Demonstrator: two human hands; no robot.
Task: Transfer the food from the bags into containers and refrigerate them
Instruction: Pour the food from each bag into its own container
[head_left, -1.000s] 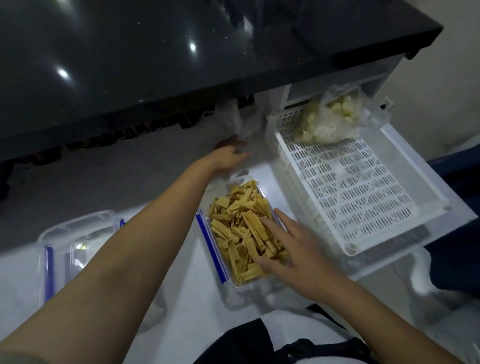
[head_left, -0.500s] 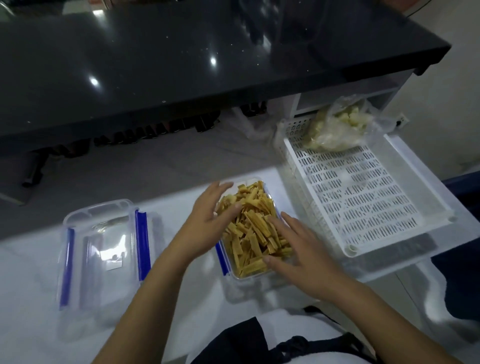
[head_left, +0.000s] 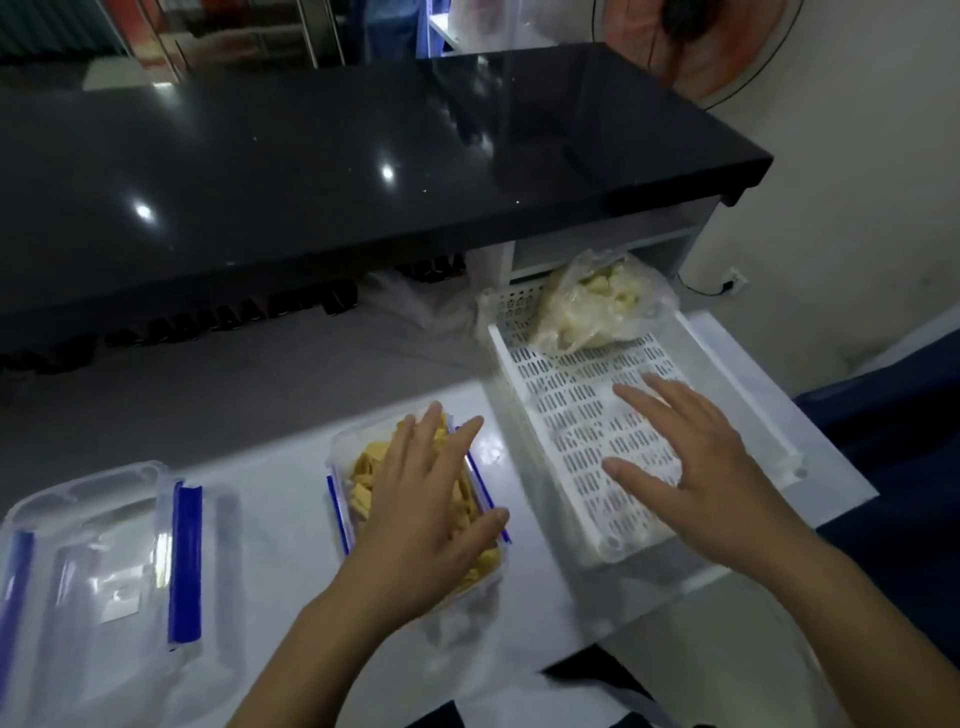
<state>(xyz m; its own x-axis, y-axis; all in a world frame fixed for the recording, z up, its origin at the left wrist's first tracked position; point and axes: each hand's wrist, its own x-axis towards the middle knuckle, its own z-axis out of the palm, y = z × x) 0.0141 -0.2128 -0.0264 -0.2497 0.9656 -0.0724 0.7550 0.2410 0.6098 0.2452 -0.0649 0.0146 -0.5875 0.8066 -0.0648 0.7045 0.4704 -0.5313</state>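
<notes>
A clear container (head_left: 340, 457) with blue clips sits on the white table and is full of yellow food strips (head_left: 366, 475). My left hand (head_left: 431, 514) lies flat on top of the strips, fingers spread. My right hand (head_left: 696, 467) hovers open over the white perforated tray (head_left: 561, 415), to the right of the container, holding nothing. A clear plastic bag of pale food pieces (head_left: 597, 301) rests at the tray's far end. A clear lid with blue clips (head_left: 104, 551) lies at the left.
A black glossy counter (head_left: 337, 156) overhangs the far side. The white table (head_left: 270, 561) ends just beyond the tray on the right. An empty clear bag (head_left: 410, 306) lies crumpled behind the container. A fan (head_left: 727, 47) stands at the top right.
My left hand came back from the empty bag and settled on the strips. My right hand left the container and moved right, over the tray. The view tilted upward.
</notes>
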